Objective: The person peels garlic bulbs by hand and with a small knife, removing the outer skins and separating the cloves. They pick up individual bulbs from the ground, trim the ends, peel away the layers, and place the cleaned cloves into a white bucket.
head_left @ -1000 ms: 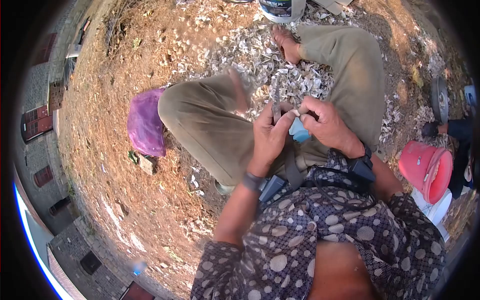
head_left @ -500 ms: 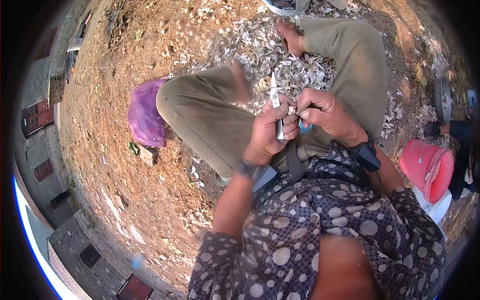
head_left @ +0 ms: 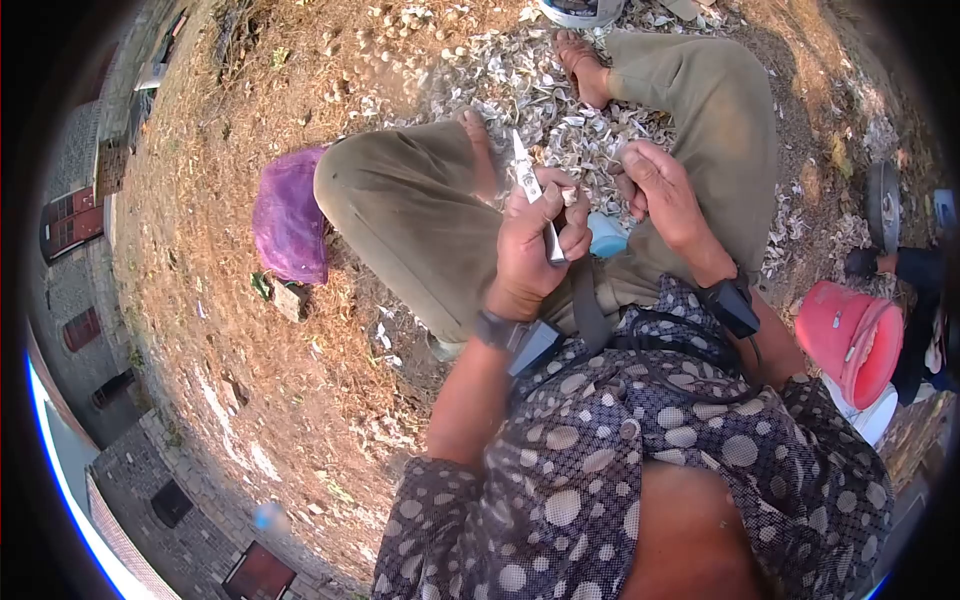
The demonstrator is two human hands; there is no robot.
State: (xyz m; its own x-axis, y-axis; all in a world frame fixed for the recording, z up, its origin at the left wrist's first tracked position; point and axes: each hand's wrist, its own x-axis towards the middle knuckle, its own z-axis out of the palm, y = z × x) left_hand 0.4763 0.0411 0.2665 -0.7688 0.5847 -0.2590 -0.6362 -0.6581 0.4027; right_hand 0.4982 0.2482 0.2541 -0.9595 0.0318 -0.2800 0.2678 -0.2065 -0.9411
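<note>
My left hand (head_left: 537, 225) is closed around a pair of scissors (head_left: 524, 170), its pointed end aimed up and away from me. Pinched at the same hand's fingertips is a small pale garlic piece (head_left: 569, 196). To the right, apart from it, my right hand (head_left: 660, 193) has its fingers curled together over my lap; whatever they may hold is hidden. A light blue cup-like thing (head_left: 606, 236) lies between my legs, just below and between the hands. White papery peelings (head_left: 560, 110) cover the ground past my hands.
Several small pale bulbs (head_left: 385, 50) lie scattered on the straw at the top. A purple mesh bag (head_left: 288, 215) sits left of my knee. On the right are a pink bucket (head_left: 832, 330), a metal basin (head_left: 883, 205) and another person's dark sleeve (head_left: 920, 275). A white tub (head_left: 580, 15) stands beyond my foot.
My right hand has pulled away to the right from the left hand, with its fingers curled. My left hand keeps the scissors and the garlic piece. More of the blue thing shows.
</note>
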